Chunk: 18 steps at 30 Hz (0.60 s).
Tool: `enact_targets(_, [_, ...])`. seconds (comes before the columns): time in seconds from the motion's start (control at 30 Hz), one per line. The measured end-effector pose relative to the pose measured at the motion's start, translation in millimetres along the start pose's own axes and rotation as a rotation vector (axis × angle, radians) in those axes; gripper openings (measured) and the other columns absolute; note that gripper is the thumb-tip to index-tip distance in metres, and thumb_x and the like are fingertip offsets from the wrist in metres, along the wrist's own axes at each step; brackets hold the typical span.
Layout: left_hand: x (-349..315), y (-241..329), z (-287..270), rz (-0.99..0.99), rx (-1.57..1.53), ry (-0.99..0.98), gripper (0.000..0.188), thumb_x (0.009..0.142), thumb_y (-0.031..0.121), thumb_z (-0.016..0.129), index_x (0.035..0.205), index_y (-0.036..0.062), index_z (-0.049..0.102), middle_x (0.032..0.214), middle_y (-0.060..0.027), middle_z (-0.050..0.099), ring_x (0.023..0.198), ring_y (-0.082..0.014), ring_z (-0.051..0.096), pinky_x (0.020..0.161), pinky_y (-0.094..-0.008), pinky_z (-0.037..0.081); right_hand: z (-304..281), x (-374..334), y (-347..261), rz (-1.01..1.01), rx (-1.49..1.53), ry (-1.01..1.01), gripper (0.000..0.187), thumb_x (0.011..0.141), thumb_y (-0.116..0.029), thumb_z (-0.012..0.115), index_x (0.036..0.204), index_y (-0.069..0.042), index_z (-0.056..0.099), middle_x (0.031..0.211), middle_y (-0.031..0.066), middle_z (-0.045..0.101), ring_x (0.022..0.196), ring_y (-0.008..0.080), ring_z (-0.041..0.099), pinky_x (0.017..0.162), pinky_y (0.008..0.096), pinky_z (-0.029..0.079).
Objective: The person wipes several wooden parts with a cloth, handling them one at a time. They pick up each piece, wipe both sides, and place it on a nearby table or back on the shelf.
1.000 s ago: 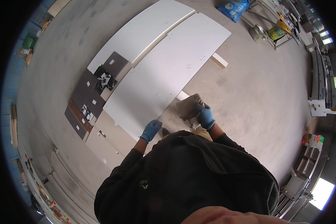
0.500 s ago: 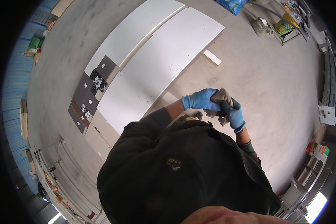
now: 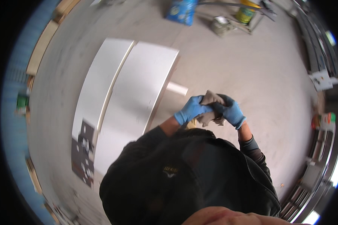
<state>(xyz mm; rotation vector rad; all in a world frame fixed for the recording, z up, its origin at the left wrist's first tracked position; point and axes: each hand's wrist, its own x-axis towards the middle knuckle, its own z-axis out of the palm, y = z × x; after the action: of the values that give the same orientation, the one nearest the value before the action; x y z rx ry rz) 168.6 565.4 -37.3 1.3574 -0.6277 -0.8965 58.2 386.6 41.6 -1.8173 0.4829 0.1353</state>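
A crumpled grey-brown cloth (image 3: 211, 98) is bunched up in front of my chest, between my two gloved hands. My left hand (image 3: 194, 109), in a blue work glove, is closed on its left side. From the right, my right hand (image 3: 231, 111), gloved in blue with a dark palm side, grips the same cloth. Folds of the cloth hang below the fingers, and the fingertips are partly hidden by it. To the left of my hands lie two long white panels, the nearer panel (image 3: 133, 86) and the farther panel (image 3: 101, 75), side by side with a gap between.
Dark sample boards (image 3: 82, 153) lie at the panels' lower left end. A white block (image 3: 177, 88) juts out from under the nearer panel. Farther off are a blue sack (image 3: 181, 12), a clear bag (image 3: 222, 25) and a yellow-green sack (image 3: 246, 14). Shelving (image 3: 317, 148) stands at the right.
The whole view has turned, so the panels appear lower and farther left, and the sacks have shifted left. Both hands keep hold of the cloth, which has been refolded a little.
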Motion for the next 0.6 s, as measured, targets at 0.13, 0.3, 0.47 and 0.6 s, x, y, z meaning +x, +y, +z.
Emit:
enact_targets(0.13, [137, 35, -4, -0.281, -0.213, -0.057, 0.032, 0.088, 0.019, 0.082, 0.11, -0.0013, 0.071, 0.099, -0.0063, 0.073, 0.087, -0.0118, 0.068, 0.078, -0.0302, 0.058, -106, 66, -29, -0.05, -0.183, 0.318, 0.054, 0.093, -0.02, 0.076, 0.139, 0.002, 0.059, 0.13, 0.0173, 0.069, 0.118, 0.0231, 0.067, 0.1, 0.0363, 0.054])
enact_targets(0.3, [310, 52, -1, -0.356, -0.133, -0.177, 0.039, 0.089, 0.019, 0.081, 0.117, -0.0043, 0.068, 0.106, -0.008, 0.073, 0.092, -0.0149, 0.07, 0.08, -0.0302, 0.059, -258, 87, -112, -0.576, -0.302, 0.744, 0.056, 0.087, -0.002, 0.07, 0.14, 0.007, 0.055, 0.138, 0.0233, 0.064, 0.126, 0.0342, 0.065, 0.105, 0.0419, 0.052])
enact_targets(0.47, [467, 36, 48, -0.391, -0.055, -0.246, 0.04, 0.088, 0.02, 0.082, 0.118, -0.004, 0.068, 0.106, -0.0084, 0.073, 0.091, -0.015, 0.07, 0.08, -0.0309, 0.059, -366, 63, -156, -1.408, -0.257, 1.178, 0.044, 0.09, -0.038, 0.068, 0.122, -0.007, 0.064, 0.105, 0.0087, 0.065, 0.102, 0.0249, 0.064, 0.104, 0.0617, 0.039])
enact_targets(0.6, [596, 42, 92, -0.339, -0.047, -0.233, 0.041, 0.088, 0.022, 0.082, 0.116, -0.0042, 0.068, 0.104, -0.0076, 0.073, 0.091, -0.014, 0.069, 0.08, -0.0305, 0.058, -516, 88, -171, -1.765, -0.421, 0.696, 0.042, 0.099, -0.039, 0.061, 0.129, -0.009, 0.062, 0.108, 0.0037, 0.07, 0.102, 0.02, 0.064, 0.102, 0.0486, 0.038])
